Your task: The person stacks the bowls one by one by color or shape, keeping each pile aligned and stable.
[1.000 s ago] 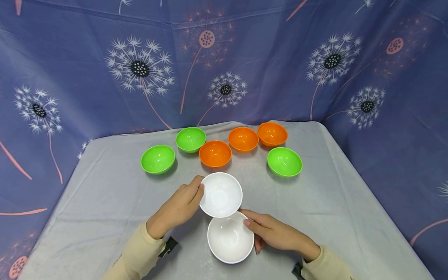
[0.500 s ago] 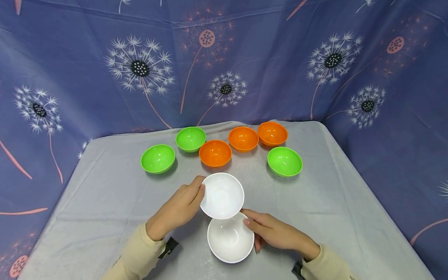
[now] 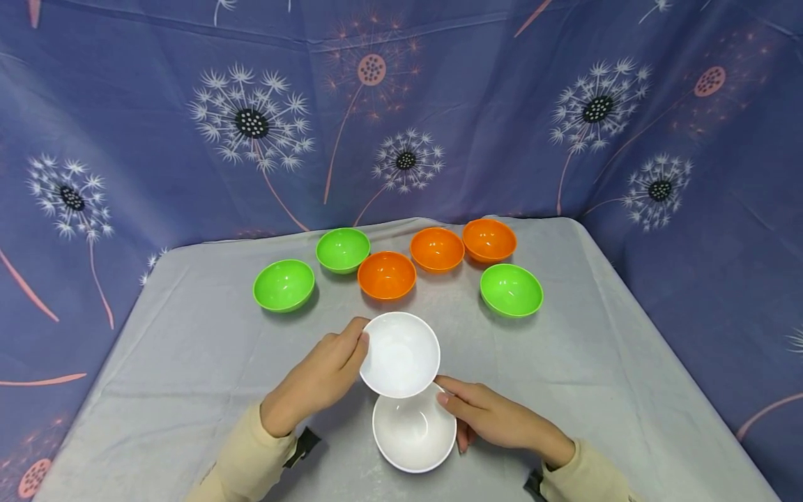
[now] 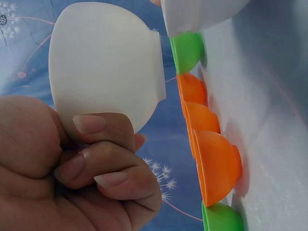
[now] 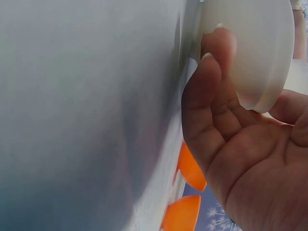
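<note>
My left hand (image 3: 321, 369) pinches a white bowl (image 3: 401, 355) by its left rim, thumb on the inside. That bowl hangs above the table and, in the head view, overlaps the far rim of a second white bowl (image 3: 414, 432). The left wrist view has the fingers curled at the held bowl's (image 4: 106, 62) outer side. My right hand (image 3: 492, 417) grips the second bowl at its right rim, with the thumb over the edge. In the right wrist view its fingers lie under and along the bowl's (image 5: 255, 53) outer wall, close over the table.
Beyond the hands, three orange bowls (image 3: 387, 276) and three green bowls (image 3: 284, 286) stand upright across the back of the table, one green bowl (image 3: 511, 290) at the right. Grey cloth (image 3: 602, 390) covers the table. A blue dandelion-print curtain (image 3: 489, 125) rises behind it and along the sides.
The white bowl in my left hand has shifted slightly toward me and to the right, overlapping more of the second bowl. My right hand and its bowl have barely moved.
</note>
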A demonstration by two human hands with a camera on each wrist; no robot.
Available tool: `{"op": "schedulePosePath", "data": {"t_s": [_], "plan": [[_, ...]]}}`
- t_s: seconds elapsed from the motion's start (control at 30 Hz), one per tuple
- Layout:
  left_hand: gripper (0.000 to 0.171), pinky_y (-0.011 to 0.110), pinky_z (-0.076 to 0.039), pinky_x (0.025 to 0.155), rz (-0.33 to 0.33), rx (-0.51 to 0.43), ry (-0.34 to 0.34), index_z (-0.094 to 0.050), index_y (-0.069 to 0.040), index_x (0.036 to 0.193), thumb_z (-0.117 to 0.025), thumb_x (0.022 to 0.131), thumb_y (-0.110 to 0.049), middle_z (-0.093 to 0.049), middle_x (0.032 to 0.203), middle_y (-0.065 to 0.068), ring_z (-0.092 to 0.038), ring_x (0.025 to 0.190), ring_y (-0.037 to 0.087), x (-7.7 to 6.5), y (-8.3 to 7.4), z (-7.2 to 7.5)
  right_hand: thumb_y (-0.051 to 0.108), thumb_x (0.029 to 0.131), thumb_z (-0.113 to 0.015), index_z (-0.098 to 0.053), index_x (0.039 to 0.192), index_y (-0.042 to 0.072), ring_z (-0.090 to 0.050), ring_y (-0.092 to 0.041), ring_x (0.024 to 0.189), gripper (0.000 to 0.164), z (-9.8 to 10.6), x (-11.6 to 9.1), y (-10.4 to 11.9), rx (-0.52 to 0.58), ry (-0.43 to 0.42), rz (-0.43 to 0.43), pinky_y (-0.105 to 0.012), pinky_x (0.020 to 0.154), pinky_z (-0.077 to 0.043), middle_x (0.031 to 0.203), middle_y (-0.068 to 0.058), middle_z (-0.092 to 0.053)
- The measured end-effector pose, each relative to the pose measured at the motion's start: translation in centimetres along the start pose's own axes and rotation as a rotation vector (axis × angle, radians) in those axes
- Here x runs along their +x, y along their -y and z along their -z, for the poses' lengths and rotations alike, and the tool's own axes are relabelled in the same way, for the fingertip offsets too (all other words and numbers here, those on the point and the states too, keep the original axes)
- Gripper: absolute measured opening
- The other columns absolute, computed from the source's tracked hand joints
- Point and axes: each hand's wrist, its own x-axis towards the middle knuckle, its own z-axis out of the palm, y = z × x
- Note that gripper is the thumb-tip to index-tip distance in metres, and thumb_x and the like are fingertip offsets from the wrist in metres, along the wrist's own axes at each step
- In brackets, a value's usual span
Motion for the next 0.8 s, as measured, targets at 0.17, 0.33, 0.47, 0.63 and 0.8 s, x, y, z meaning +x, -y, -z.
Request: {"op": "schedulePosePath", "data": {"t_s": [0.17, 0.33, 0.47, 0.63, 0.8], "plan": [[0.02, 0.026, -0.043, 0.053, -0.006, 0.009, -0.005, -0.051, -0.02, 0.119, -0.038, 0.104, -0.016, -0.06, 0.084, -0.014, -0.049, 0.064, 0.007, -0.14, -0.11, 0.01, 0.019, 0.107, -0.036, -0.048, 0.132, 0.015, -0.057, -0.035, 0.055, 0.028, -0.02, -0.05, -0.03, -0.017, -0.012, 0.013, -0.038, 0.052, -0.052, 0.062, -0.018, -0.059], [0.019, 0.025, -0.042, 0.052, -0.015, 0.019, -0.008, -0.051, -0.02, 0.118, -0.038, 0.104, -0.016, -0.059, 0.08, -0.014, -0.049, 0.062, 0.007, -0.18, -0.24, 0.02, 0.019, 0.107, -0.036, -0.048, 0.131, 0.02, -0.058, -0.035, 0.056, 0.027, -0.05, -0.09, -0.08, -0.007, -0.02, 0.004, -0.04, 0.053, -0.053, 0.062, -0.019, -0.059], [0.019, 0.025, -0.043, 0.051, -0.018, 0.036, -0.007, -0.051, -0.02, 0.117, -0.038, 0.104, -0.017, -0.059, 0.079, -0.014, -0.049, 0.061, 0.006, -0.2, -0.34, -0.03, 0.019, 0.107, -0.036, -0.048, 0.131, 0.019, -0.058, -0.035, 0.056, 0.027, -0.06, -0.09, -0.13, 0.001, -0.02, 0.0, -0.041, 0.054, -0.053, 0.062, -0.02, -0.058], [0.018, 0.025, -0.043, 0.052, -0.019, 0.041, -0.003, -0.051, -0.02, 0.116, -0.038, 0.104, -0.017, -0.058, 0.08, -0.014, -0.05, 0.062, 0.006, -0.33, -0.42, -0.01, 0.019, 0.107, -0.037, -0.048, 0.131, 0.019, -0.059, -0.035, 0.056, 0.027, -0.04, -0.07, -0.12, 0.005, -0.019, -0.005, -0.042, 0.055, -0.054, 0.062, -0.02, -0.059], [0.019, 0.025, -0.044, 0.055, -0.028, 0.044, -0.006, -0.051, -0.021, 0.116, -0.037, 0.104, -0.017, -0.06, 0.082, -0.014, -0.05, 0.064, 0.006, -0.44, -0.5, -0.06, 0.018, 0.107, -0.036, -0.049, 0.129, 0.019, -0.059, -0.035, 0.056, 0.026, -0.04, -0.04, -0.21, 0.012, -0.017, 0.003, -0.043, 0.055, -0.054, 0.063, -0.021, -0.059]]}}
